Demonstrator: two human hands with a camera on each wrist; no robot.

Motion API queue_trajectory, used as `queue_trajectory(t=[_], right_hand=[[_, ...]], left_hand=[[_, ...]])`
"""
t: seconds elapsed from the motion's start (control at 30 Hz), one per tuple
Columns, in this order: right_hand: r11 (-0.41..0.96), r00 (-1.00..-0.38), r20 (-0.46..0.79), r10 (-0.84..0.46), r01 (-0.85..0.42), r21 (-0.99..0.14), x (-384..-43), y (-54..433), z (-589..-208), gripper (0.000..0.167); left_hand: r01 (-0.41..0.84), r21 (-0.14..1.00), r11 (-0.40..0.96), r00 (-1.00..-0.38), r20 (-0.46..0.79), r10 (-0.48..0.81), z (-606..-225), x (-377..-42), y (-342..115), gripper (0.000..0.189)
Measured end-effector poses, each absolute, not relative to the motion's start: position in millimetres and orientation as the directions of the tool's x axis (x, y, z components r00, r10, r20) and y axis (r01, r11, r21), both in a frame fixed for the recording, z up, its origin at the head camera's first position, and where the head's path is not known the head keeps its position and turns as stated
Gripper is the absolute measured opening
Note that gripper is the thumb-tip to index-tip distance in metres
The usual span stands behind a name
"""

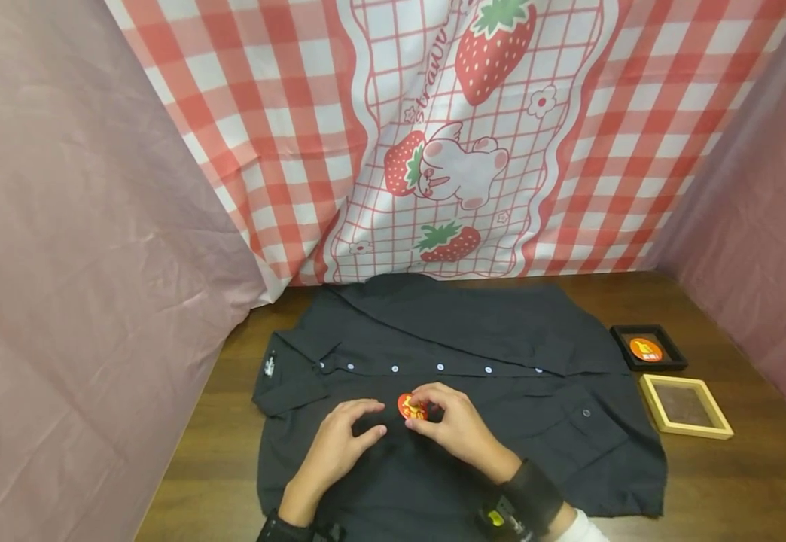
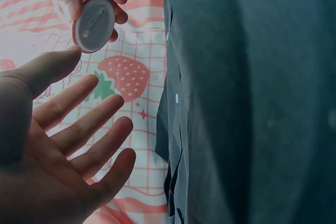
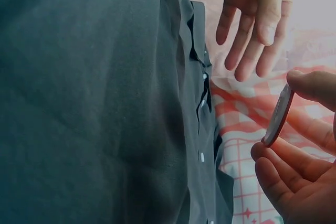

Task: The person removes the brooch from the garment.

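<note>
My right hand (image 1: 457,425) pinches a round red and yellow pin badge (image 1: 406,407) by its edge, above a dark button-up shirt (image 1: 379,482). In the left wrist view the badge's white back (image 2: 95,27) shows, with a pin lying across it. Seen from the right wrist, the badge (image 3: 279,115) stands nearly edge-on between thumb and fingertips. Beside it, my left hand (image 1: 339,440) is apart from the badge and holds nothing, its fingers spread and relaxed. The shirt lies flat, its collar to the left and a row of white buttons across it.
To the right of the shirt sits a black square frame (image 1: 671,360) with an orange badge (image 1: 646,350) in it. Nearer lies a light wooden frame (image 1: 698,430). A strawberry-print cloth (image 1: 434,226) hangs behind the wooden table (image 1: 193,467), with pink curtains at both sides.
</note>
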State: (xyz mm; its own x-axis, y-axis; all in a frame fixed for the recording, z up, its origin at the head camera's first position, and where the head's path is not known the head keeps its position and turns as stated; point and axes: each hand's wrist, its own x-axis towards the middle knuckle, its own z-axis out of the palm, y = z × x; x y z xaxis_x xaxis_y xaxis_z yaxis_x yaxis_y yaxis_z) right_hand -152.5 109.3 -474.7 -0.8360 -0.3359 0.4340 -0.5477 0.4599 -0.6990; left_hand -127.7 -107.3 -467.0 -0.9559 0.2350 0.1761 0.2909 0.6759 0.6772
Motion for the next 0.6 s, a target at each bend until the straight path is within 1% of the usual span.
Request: queue_trajectory(t=[0.13,0.33,0.5,0.6], right_hand=[[0.472,-0.844,0.43,-0.32,-0.536,-0.7,-151.5,109.0,-474.7,0.023],[0.483,-0.851,0.447,-0.275,-0.524,-0.702,-151.7,109.5,-472.6,0.025],[0.481,-0.845,0.458,-0.277,-0.534,-0.695,-152.0,111.4,-473.2,0.025],[0.476,-0.852,0.446,-0.273,-0.523,-0.707,-151.3,112.0,-473.7,0.026]], left_hand=[[0.301,0.669,0.68,-0.954,0.201,0.225,-466.6,-127.9,-108.1,0.031],[0.293,0.649,0.702,-0.956,0.2,0.215,-466.5,-128.7,-109.3,0.034],[0.29,0.663,0.69,-0.957,0.204,0.207,-467.2,-126.4,-110.6,0.035],[0.297,0.674,0.676,-0.955,0.222,0.198,-466.7,-125.3,-110.8,0.034]])
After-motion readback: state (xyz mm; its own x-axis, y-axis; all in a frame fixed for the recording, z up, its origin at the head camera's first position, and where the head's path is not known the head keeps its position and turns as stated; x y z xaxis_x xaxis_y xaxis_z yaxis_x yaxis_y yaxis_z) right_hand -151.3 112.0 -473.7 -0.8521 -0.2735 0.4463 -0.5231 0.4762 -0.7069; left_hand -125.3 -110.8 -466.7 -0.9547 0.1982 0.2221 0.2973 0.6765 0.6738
